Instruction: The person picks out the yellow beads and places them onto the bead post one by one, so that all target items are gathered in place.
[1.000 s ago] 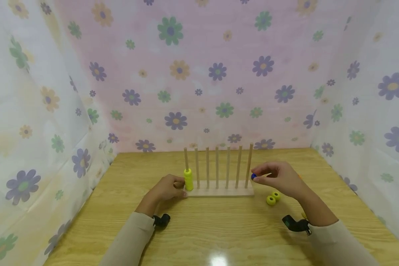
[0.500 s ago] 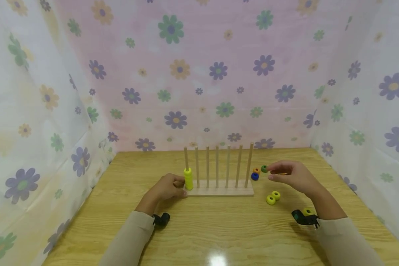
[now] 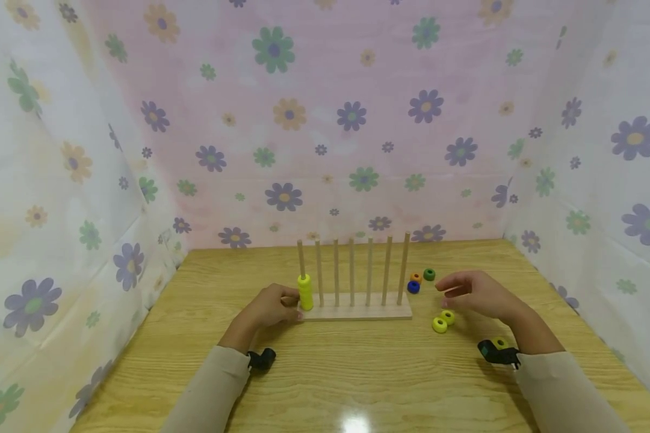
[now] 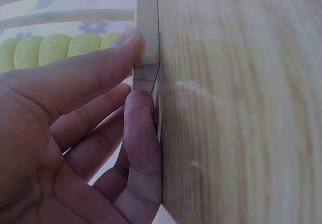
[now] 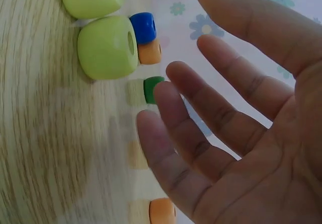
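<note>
A wooden peg rack [image 3: 357,311] with several upright dowels stands on the table. Its leftmost dowel carries a stack of yellow beads [image 3: 306,293]. My left hand [image 3: 271,308] grips the rack's left end, thumb on the base and the other fingers bent at its end, as the left wrist view shows. Above the table to the right, my right hand [image 3: 479,294] holds nothing, its fingers loosely extended and apart. Just in front of it lie two loose yellow beads [image 3: 440,325]. Beyond its fingertips sit a blue bead [image 3: 413,287], an orange bead [image 3: 416,276] and a green bead [image 3: 429,275].
Another yellow bead [image 3: 501,343] lies beside the right wrist, partly behind the black wrist camera [image 3: 495,353]. In the right wrist view, a further orange bead [image 5: 162,211] shows at the bottom. Flowered cloth [image 3: 336,120] encloses the wooden table [image 3: 325,367] at the back and sides.
My right hand has let go of the blue bead beside the orange one, drawn back to the right, then dipped slightly towards the two yellow beads. My left hand stays on the rack.
</note>
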The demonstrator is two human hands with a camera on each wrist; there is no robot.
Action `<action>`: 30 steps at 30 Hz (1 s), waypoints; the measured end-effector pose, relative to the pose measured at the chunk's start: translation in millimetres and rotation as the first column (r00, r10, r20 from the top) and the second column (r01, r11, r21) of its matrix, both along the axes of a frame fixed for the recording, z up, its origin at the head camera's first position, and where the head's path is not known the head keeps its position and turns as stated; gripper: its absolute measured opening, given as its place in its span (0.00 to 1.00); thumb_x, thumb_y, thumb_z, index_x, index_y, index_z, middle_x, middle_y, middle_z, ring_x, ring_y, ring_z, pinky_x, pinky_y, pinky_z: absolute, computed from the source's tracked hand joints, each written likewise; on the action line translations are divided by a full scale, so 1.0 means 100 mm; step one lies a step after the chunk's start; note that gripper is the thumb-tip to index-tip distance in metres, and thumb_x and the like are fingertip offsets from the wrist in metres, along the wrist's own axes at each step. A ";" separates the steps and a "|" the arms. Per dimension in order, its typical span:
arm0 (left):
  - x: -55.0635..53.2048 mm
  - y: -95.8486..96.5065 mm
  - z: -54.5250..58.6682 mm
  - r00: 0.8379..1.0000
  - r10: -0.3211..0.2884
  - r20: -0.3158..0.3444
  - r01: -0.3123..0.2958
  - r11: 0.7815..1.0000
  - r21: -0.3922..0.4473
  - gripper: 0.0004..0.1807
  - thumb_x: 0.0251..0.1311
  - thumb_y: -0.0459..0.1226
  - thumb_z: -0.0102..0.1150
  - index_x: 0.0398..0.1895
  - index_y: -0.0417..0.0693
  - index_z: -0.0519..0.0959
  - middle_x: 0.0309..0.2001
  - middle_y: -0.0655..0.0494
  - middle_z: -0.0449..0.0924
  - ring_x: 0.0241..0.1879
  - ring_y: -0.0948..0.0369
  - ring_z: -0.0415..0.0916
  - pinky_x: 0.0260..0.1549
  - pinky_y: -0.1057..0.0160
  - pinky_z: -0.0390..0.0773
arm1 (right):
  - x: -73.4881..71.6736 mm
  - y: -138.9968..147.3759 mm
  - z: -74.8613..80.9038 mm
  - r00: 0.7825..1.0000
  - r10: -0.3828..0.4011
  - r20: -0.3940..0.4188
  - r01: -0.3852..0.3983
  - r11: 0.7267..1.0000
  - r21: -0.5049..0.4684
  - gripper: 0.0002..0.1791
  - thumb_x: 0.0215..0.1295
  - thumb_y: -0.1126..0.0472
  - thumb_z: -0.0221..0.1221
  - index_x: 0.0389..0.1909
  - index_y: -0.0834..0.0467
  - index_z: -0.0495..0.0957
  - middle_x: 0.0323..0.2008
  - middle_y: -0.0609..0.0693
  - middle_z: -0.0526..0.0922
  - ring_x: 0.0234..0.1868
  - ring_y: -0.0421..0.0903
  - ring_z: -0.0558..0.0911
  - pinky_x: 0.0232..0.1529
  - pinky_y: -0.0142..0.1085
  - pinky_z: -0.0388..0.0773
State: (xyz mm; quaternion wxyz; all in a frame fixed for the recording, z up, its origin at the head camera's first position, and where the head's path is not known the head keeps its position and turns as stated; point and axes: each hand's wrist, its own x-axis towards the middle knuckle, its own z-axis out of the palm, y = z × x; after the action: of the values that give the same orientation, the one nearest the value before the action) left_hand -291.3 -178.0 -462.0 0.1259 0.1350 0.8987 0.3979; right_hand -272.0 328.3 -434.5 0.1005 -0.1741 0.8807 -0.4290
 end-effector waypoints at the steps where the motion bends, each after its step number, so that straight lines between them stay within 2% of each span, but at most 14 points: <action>1: 0.00 0.00 0.00 1.000 0.003 0.001 -0.003 1.000 0.000 0.29 0.57 0.42 0.78 0.64 0.56 0.83 0.67 0.51 0.79 0.71 0.41 0.70 0.67 0.37 0.71 | 0.00 0.00 0.00 1.000 0.003 0.006 -0.003 1.000 0.000 0.26 0.69 0.56 0.68 0.64 0.61 0.78 0.63 0.63 0.80 0.62 0.61 0.82 0.55 0.46 0.85; 7: 0.01 0.00 -0.02 1.000 -0.009 0.001 0.009 1.000 0.003 0.29 0.58 0.42 0.77 0.64 0.56 0.83 0.67 0.50 0.79 0.70 0.41 0.71 0.66 0.37 0.72 | 0.00 0.04 -0.03 0.998 0.026 0.050 -0.025 1.000 -0.017 0.28 0.68 0.56 0.69 0.64 0.64 0.77 0.65 0.64 0.78 0.62 0.63 0.81 0.56 0.43 0.84; 15: 0.00 0.00 -0.01 1.000 -0.001 -0.002 0.001 1.000 0.007 0.29 0.57 0.43 0.78 0.63 0.57 0.83 0.67 0.51 0.79 0.71 0.41 0.70 0.67 0.37 0.71 | -0.05 0.09 -0.12 0.991 0.104 0.086 -0.102 0.994 -0.025 0.29 0.67 0.57 0.70 0.65 0.67 0.76 0.63 0.66 0.79 0.60 0.61 0.82 0.52 0.29 0.82; 21: 0.00 0.00 -0.01 1.000 0.003 -0.001 -0.003 1.000 -0.010 0.29 0.57 0.43 0.78 0.64 0.57 0.83 0.67 0.51 0.79 0.71 0.42 0.69 0.68 0.37 0.70 | -0.05 0.14 -0.15 0.977 0.175 0.122 -0.171 0.984 -0.045 0.32 0.66 0.59 0.71 0.67 0.67 0.74 0.64 0.66 0.79 0.65 0.65 0.79 0.54 0.27 0.80; 30: -0.01 0.01 -0.01 1.000 0.016 -0.012 -0.016 1.000 -0.024 0.30 0.56 0.43 0.78 0.64 0.56 0.83 0.67 0.52 0.80 0.72 0.42 0.69 0.68 0.37 0.70 | -0.04 0.14 -0.15 0.967 0.207 0.152 -0.204 0.978 -0.035 0.35 0.62 0.60 0.73 0.68 0.65 0.74 0.66 0.65 0.77 0.66 0.64 0.77 0.55 0.27 0.80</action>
State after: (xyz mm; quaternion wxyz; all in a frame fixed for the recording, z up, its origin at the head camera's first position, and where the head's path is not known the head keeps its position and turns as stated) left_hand -291.8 -176.7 -462.6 0.1188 0.1287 0.9051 0.3874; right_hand -275.9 342.7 -449.8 0.2106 -0.2314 0.8433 -0.4369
